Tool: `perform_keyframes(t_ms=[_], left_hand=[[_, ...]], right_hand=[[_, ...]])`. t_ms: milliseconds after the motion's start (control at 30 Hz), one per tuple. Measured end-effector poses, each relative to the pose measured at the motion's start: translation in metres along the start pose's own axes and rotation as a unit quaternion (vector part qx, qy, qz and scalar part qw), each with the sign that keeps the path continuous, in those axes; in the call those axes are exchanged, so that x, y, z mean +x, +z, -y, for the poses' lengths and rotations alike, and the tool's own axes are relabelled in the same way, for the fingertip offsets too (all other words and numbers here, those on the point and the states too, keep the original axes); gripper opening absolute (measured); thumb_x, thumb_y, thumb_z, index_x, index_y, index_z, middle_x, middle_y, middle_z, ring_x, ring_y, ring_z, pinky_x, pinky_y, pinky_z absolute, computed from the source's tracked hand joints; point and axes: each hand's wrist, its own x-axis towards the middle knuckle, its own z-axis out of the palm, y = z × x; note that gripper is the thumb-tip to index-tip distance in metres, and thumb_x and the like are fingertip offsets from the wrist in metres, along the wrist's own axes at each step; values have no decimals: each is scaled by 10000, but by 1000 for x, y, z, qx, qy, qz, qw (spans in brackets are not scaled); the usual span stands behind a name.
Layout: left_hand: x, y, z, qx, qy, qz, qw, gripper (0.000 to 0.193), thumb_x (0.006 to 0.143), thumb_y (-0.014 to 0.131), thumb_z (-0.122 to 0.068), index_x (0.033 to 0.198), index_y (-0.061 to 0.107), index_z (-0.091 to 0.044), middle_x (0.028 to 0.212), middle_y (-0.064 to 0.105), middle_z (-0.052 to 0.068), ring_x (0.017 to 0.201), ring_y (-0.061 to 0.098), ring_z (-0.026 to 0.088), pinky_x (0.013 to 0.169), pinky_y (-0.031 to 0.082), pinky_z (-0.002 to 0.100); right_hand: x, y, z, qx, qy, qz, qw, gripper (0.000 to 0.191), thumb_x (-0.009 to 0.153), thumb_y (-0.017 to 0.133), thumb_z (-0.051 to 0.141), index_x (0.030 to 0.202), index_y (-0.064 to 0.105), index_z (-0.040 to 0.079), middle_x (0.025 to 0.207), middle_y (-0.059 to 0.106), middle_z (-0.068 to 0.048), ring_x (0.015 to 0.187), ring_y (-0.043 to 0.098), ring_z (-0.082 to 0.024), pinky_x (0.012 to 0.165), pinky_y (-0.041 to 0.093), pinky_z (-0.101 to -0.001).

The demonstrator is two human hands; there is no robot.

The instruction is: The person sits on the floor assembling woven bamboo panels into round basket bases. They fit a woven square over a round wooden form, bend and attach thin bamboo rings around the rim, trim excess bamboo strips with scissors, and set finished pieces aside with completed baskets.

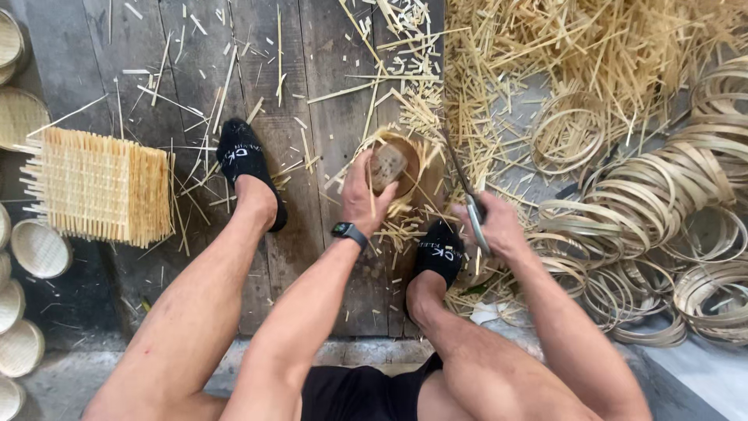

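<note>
While my left hand [360, 191] pins the little round basket [393, 168] on the wooden boards [327, 140], fingers wrapped over its near rim and gripping it tight, my right hand [499, 228] is clenched around the handle of a long knife [466, 191], blade pointing up and away toward the basket's right edge. The basket sits between my feet, just ahead of the right sock [438, 253], with loose strip ends sticking out around its rim. Looks to me like the trimming stage: shaving off those stray ends so the rim comes out clean. Next cut would want the blade tight against the rim and my left thumb well out of its line, probably with a small turn of the basket to bring up an untrimmed bit.

Stuff around me: a big drift of bamboo offcuts [592, 54] up top and to the right, a heap of bamboo hoops [662, 210] on my right, a stack of square woven mats [101, 187] on the left, and finished small baskets [39, 249] lined down the left edge. What gets in the way is mostly the litter of splinters right under the basket, plus my own right foot sitting close to the knife hand.
</note>
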Motion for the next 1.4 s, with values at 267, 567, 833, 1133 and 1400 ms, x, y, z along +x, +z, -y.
perform_keyframes(t_ms=[267,567,833,1133,1400], left_hand=[[-15,38,-45,47,-18,-70,996,892,777,887,-333,1474,429,-18,1136,537,196,1046,583,399,925,521,450],[-8,30,-24,58,35,22,997,905,769,841,-216,1532,404,-2,1130,549,190,1044,556,391,933,499,467],[6,15,-7,37,71,74,994,919,747,815,-112,1566,400,-151,1262,581,172,1162,587,385,1001,508,446],[17,1,-7,54,111,107,987,910,723,736,-10,1572,452,-169,1359,586,155,1249,588,346,1077,521,419],[-4,41,-42,-2,-98,-108,989,852,674,936,-355,1307,485,-5,1215,573,218,1152,570,376,1012,479,478]], right_hand=[[43,21,-41,-321,-177,-244,898,531,726,743,457,937,595,-8,863,582,-152,786,559,-284,696,515,-418],[73,-8,-64,-415,-223,-247,847,526,765,700,531,782,602,15,704,576,-132,619,550,-232,494,493,-379],[86,-17,-59,-383,-195,-143,891,261,1021,613,308,986,610,49,887,624,-144,825,602,-250,709,524,-414],[95,-2,-43,-382,-226,-176,879,292,906,666,304,904,618,16,859,625,-165,777,607,-278,660,519,-427],[87,-7,-31,-393,-253,-218,857,483,800,707,471,875,632,0,771,611,-157,701,599,-277,605,507,-388]])
